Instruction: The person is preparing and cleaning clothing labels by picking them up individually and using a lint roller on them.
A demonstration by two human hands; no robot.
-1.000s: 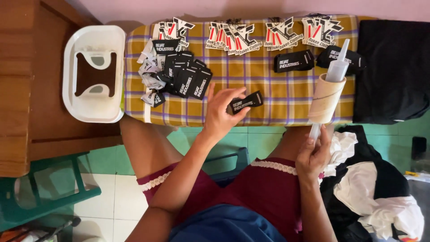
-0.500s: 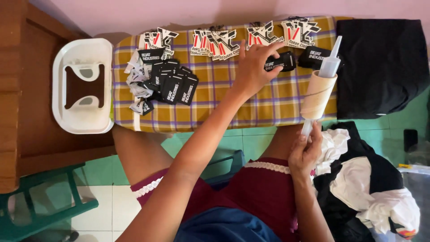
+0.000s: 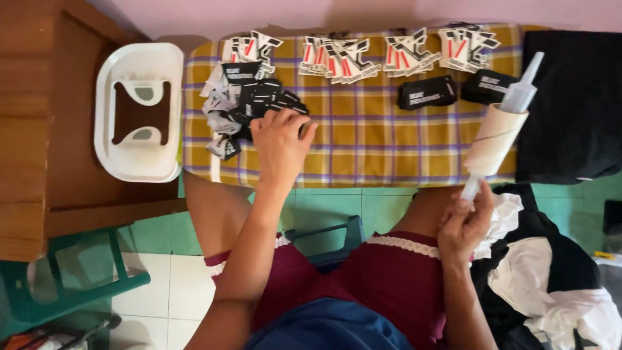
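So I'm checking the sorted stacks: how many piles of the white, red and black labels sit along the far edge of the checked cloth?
4, in a row along the far edge: far-left pile, centre-left pile, centre-right pile, far-right pile. Labels within each overlap, so single ones can't be counted.

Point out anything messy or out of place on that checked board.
The black label pile under the left hand is a loose, overlapping heap, unlike the tidy clusters along the far edge. The right hand holds a roller. Nothing looks damaged.

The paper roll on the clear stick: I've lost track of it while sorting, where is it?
In the head view, the paper roll stands at the right edge of the checked cloth, its stick held by the right hand, beside the black fabric.
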